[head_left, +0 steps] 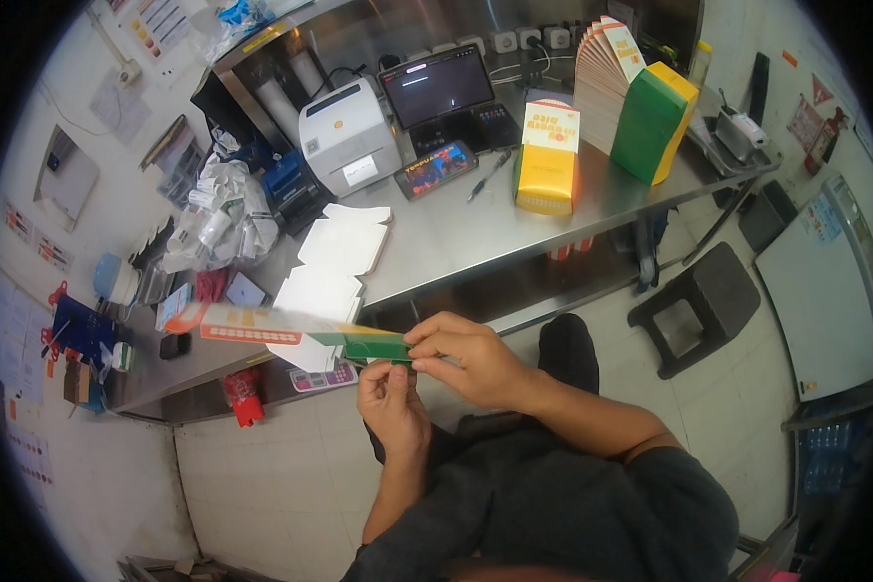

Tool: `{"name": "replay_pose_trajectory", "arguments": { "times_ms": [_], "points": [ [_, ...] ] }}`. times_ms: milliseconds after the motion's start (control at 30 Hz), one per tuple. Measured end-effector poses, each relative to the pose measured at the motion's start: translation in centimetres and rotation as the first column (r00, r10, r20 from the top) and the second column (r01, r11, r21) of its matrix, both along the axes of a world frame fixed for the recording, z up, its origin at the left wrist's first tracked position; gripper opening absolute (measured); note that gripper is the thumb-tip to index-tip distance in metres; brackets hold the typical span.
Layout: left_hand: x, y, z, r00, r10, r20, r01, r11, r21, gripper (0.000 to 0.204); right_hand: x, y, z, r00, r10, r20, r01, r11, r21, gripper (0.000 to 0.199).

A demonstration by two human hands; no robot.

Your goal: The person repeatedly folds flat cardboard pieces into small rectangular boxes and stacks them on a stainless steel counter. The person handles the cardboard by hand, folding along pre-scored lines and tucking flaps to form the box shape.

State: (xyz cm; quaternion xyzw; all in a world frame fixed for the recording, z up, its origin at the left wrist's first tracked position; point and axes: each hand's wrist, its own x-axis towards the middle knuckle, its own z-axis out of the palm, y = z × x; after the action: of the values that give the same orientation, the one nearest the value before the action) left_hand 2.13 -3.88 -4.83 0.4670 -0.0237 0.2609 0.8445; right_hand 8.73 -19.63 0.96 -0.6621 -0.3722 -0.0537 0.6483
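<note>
Both my hands hold a long cardboard carton [373, 346] in front of my body. Its near end is green, and its white and orange far part is blurred and reaches left over the table. My left hand [395, 412] pinches the green end from below with thumb and fingers. On the right side of that same end, the fingers of my right hand [468, 357] are closed on the edge. Just beyond, a pile of flat white carton blanks [342, 242] lies on the steel table [446, 247].
At the back stand a white label printer [349, 136], a laptop-like screen [439, 87] and a pen [490, 176]. To the right are a yellow carton [547, 179], a green and yellow carton [653, 126] and a row of flattened cartons [606, 82]. A dark stool [713, 296] occupies the floor at right.
</note>
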Motion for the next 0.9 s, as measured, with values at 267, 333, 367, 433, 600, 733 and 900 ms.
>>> {"name": "replay_pose_trajectory", "arguments": {
  "times_ms": [267, 333, 367, 433, 600, 733, 900],
  "points": [
    [-0.01, -0.18, 0.26, 0.995, -0.088, -0.048, 0.085, 0.995, -0.06, 0.012, 0.29, -0.59, 0.37, 0.999, -0.007, 0.04, 0.008, 1.0, -0.025, 0.011],
    [0.1, -0.19, 0.14, 0.994, -0.099, -0.042, 0.096, 0.993, -0.073, 0.013, 0.13, -0.51, 0.35, 1.0, -0.009, 0.017, 0.009, 1.0, -0.001, 0.012],
    [0.15, -0.19, 0.12, 0.994, -0.101, -0.042, 0.097, 0.991, -0.094, 0.013, -0.02, -0.47, 0.32, 1.0, -0.015, 0.001, 0.015, 1.0, 0.005, 0.011],
    [0.21, -0.23, 0.16, 0.992, -0.118, -0.042, 0.112, 0.987, -0.116, 0.013, -0.28, -0.38, 0.26, 0.999, -0.049, -0.014, 0.049, 0.999, 0.012, 0.011],
    [0.2, -0.43, 0.55, 0.988, -0.152, -0.029, 0.146, 0.979, -0.144, 0.016, -0.2, -0.4, 0.26, 0.999, -0.046, 0.017, 0.045, 0.999, 0.029, 0.012],
    [0.13, -0.41, 0.39, 0.987, -0.161, -0.014, 0.157, 0.975, -0.157, 0.019, 0.09, -0.91, 0.55, 0.998, 0.018, 0.056, -0.017, 1.0, -0.021, 0.013],
    [-0.18, 0.38, -0.04, 0.973, -0.212, 0.091, 0.226, 0.959, -0.173, 0.025, -0.36, -1.04, 1.01, 0.99, -0.016, 0.141, 0.031, 0.994, -0.107, 0.016]
  ]
}}
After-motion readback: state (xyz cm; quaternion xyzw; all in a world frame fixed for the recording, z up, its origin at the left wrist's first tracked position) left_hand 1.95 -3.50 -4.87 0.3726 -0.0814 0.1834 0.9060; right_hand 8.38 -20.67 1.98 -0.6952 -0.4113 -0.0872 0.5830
